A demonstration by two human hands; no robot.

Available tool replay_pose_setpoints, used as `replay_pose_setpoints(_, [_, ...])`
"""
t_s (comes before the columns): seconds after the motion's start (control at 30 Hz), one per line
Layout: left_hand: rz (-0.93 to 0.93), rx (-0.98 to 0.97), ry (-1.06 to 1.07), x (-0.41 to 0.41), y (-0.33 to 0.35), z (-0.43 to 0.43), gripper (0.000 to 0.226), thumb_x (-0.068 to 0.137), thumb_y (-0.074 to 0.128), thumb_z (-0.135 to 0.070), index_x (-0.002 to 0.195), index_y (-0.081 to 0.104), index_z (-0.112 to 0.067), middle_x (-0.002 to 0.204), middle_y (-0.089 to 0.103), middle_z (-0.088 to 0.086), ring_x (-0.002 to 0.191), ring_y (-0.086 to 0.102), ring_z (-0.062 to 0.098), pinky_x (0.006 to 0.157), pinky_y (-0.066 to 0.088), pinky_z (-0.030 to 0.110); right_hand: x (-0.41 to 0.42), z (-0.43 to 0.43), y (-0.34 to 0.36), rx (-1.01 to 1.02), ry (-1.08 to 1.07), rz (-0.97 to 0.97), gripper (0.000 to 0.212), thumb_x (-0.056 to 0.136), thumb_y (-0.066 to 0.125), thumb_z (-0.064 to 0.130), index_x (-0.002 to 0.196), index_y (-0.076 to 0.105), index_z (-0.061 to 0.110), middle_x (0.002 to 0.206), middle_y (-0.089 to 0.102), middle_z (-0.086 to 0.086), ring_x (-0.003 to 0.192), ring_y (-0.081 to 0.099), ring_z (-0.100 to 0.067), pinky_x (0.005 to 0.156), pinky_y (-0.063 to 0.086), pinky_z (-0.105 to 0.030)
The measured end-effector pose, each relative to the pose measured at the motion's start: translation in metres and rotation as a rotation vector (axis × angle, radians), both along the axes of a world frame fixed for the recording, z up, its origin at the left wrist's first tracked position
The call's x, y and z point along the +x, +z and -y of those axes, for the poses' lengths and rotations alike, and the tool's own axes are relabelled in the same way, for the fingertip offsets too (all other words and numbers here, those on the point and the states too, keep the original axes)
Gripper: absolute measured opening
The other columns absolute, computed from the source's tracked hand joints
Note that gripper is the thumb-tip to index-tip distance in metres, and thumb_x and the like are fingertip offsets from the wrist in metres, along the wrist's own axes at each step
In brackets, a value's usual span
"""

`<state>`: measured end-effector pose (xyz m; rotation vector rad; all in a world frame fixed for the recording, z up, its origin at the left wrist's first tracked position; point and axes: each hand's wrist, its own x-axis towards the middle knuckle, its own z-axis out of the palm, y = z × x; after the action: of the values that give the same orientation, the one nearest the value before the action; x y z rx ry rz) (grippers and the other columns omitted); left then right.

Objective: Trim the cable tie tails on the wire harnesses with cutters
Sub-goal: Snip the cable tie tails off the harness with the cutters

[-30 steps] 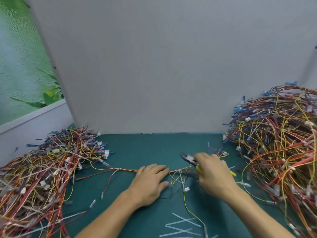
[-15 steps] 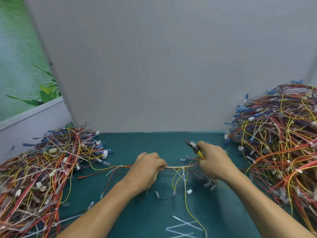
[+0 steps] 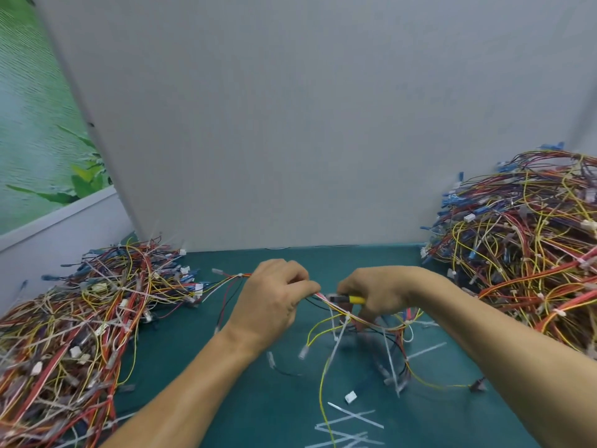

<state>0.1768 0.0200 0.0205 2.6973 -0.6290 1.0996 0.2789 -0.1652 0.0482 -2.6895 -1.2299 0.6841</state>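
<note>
Left fingers [image 3: 298, 279] pinch the wire harness [image 3: 361, 320] — right fingers [image 3: 352, 284] curl tight round the cutters [image 3: 353, 299].

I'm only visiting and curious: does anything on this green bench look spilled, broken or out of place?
Only the loose white strips scattered on the green mat near the front edge; they look like snipped tie ends, so work litter, not damage. The left pile and right pile of wires are tangled, but nothing looks broken.

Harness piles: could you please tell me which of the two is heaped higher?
The right pile, which climbs well up the grey wall; the left pile lies lower and flatter on the mat.
</note>
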Motion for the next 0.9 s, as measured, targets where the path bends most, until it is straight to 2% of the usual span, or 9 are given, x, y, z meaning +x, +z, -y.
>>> replay_pose_setpoints(0.2, [-0.001,-0.090,0.071,-0.006,0.002,-0.006,0.031,0.062,0.079,0.014,0.083,0.077,-0.009,0.074,0.064,0.005,0.063,0.061,0.025,0.060,0.052,0.035,0.006,0.013,-0.013,0.092,-0.156,0.019,0.015,0.082,0.062,0.014,0.073,0.056,0.024,0.067,0.060,0.008,0.064,0.053,-0.011,0.063,0.042,-0.028])
replay_pose_setpoints(0.3, [-0.017,-0.109,0.059,-0.011,0.001,-0.010,0.029,0.067,0.077,0.012,0.086,0.077,-0.009,0.076,0.064,0.006,0.064,0.060,0.025,0.059,0.052,0.036,0.014,0.019,-0.013,0.342,-0.421,0.032,0.012,0.081,0.064,0.016,0.071,0.059,0.019,0.063,0.065,0.004,0.061,0.056,-0.012,0.058,0.040,-0.026])
replay_pose_setpoints(0.37, [-0.031,-0.107,0.043,-0.015,-0.003,-0.012,0.023,0.071,0.074,0.008,0.087,0.076,-0.009,0.076,0.063,0.005,0.064,0.059,0.024,0.059,0.051,0.033,0.021,0.021,-0.014,0.492,-0.674,0.034,0.004,0.081,0.060,0.013,0.080,0.063,0.016,0.077,0.067,-0.010,0.068,0.057,-0.022,0.056,0.039,-0.026])
replay_pose_setpoints(0.43, [-0.065,-0.069,0.035,-0.018,-0.010,-0.013,0.022,0.071,0.075,0.005,0.086,0.077,-0.011,0.074,0.063,0.003,0.062,0.059,0.023,0.059,0.050,0.030,0.021,0.023,-0.014,0.412,-0.769,0.072,0.010,0.082,0.057,0.013,0.091,0.062,0.012,0.091,0.067,-0.017,0.074,0.060,-0.026,0.055,0.041,-0.026])
replay_pose_setpoints(0.57, [-0.122,-0.055,0.040,-0.021,-0.029,-0.013,0.026,0.066,0.082,0.004,0.083,0.078,-0.014,0.072,0.064,0.002,0.060,0.060,0.022,0.061,0.052,0.027,0.011,0.027,-0.004,0.093,-0.499,0.004,0.013,0.076,0.074,0.020,0.081,0.065,0.012,0.078,0.065,-0.003,0.068,0.058,-0.018,0.061,0.043,-0.024])
replay_pose_setpoints(0.67, [-0.024,-0.016,0.033,-0.021,-0.038,-0.014,0.026,0.068,0.074,0.007,0.083,0.077,-0.014,0.072,0.064,0.001,0.060,0.059,0.024,0.061,0.052,0.031,0.004,0.026,0.016,0.188,-0.417,-0.023,0.017,0.078,0.078,0.024,0.090,0.066,0.021,0.085,0.064,0.008,0.082,0.060,-0.014,0.072,0.043,-0.024])
replay_pose_setpoints(0.73, [0.060,0.010,0.005,-0.023,-0.042,-0.013,0.024,0.074,0.066,0.008,0.082,0.076,-0.012,0.072,0.063,0.002,0.059,0.057,0.025,0.064,0.052,0.035,-0.003,0.017,0.026,0.323,-0.389,0.034,0.022,0.079,0.078,0.024,0.097,0.067,0.018,0.086,0.064,0.007,0.079,0.059,-0.012,0.069,0.043,-0.025])
replay_pose_setpoints(0.8, [0.126,0.027,-0.015,-0.025,-0.046,-0.012,0.026,0.085,0.056,0.004,0.082,0.076,-0.012,0.073,0.063,0.002,0.060,0.056,0.024,0.073,0.052,0.038,-0.012,0.001,0.029,0.410,-0.313,0.085,0.018,0.079,0.076,0.021,0.094,0.066,0.016,0.085,0.066,0.001,0.075,0.059,-0.015,0.067,0.044,-0.027])
replay_pose_setpoints(0.9, [0.182,0.041,-0.033,-0.028,-0.045,-0.011,0.041,0.099,0.039,-0.007,0.082,0.076,-0.013,0.073,0.063,0.001,0.062,0.056,0.021,0.080,0.051,0.040,-0.028,-0.025,0.021,0.276,-0.127,0.066,0.013,0.079,0.072,0.021,0.090,0.066,0.018,0.087,0.068,-0.001,0.079,0.060,-0.017,0.063,0.044,-0.026])
